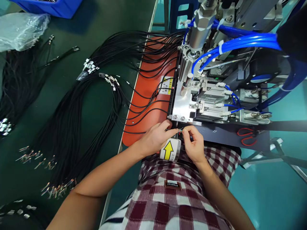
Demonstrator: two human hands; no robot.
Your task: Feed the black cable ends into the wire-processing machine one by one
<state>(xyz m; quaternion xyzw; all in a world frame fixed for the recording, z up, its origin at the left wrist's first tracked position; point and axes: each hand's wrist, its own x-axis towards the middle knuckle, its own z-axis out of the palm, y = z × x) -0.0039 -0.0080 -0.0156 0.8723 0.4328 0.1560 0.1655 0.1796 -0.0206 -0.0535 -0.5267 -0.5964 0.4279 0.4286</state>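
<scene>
My left hand (157,135) and my right hand (194,143) meet at the front edge of a metal machine (206,99). Both pinch the end of a thin black cable (178,130) between their fingertips, where small red wire tips show. The cable runs left over an orange pad (146,89). Just below my hands is a label with a yellow arrow (169,149). Several more black cables cross the orange pad toward the machine.
Big bundles of black cables with metal terminals (72,121) lie on the dark green table at left. A clear plastic bag (20,28) and a blue bin (52,6) sit at the far left. Blue air hoses (244,41) loop over the machine. Red scissors (247,135) lie at right.
</scene>
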